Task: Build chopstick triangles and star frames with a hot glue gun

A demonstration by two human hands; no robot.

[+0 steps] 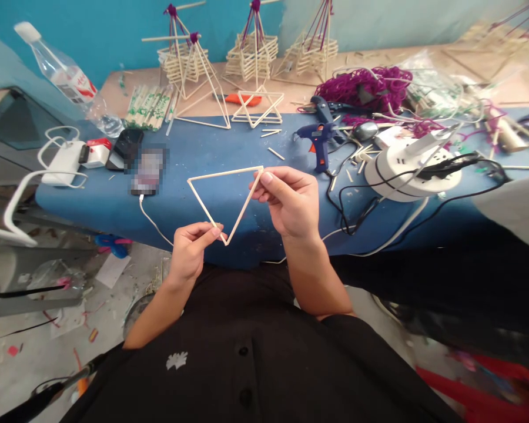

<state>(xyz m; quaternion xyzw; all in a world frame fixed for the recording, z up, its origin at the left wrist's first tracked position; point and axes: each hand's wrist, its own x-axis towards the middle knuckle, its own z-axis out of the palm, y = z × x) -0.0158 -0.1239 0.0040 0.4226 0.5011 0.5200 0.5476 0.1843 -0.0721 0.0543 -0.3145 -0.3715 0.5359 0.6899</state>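
Observation:
A triangle of thin wooden sticks [224, 173] is held up between my hands over the front of the blue table. My left hand [191, 247] pinches it close to its lower corner. At the upper right corner, the thumb and fingers of my right hand [293, 197] grip it. Beyond the triangle stands a small frame of crossed sticks [259, 108]. A blue glue gun [320, 141] lies to the right of that frame, and a few loose sticks [276, 154] are scattered between them.
Stick structures tied with purple yarn [253, 53] stand along the back. At right are a purple yarn heap [365, 88] and a round white power strip [412, 170] with cables. Bundled sticks [149, 107], a phone [149, 170] and a plastic bottle [64, 73] are at left. An orange cutter [242, 100] lies behind.

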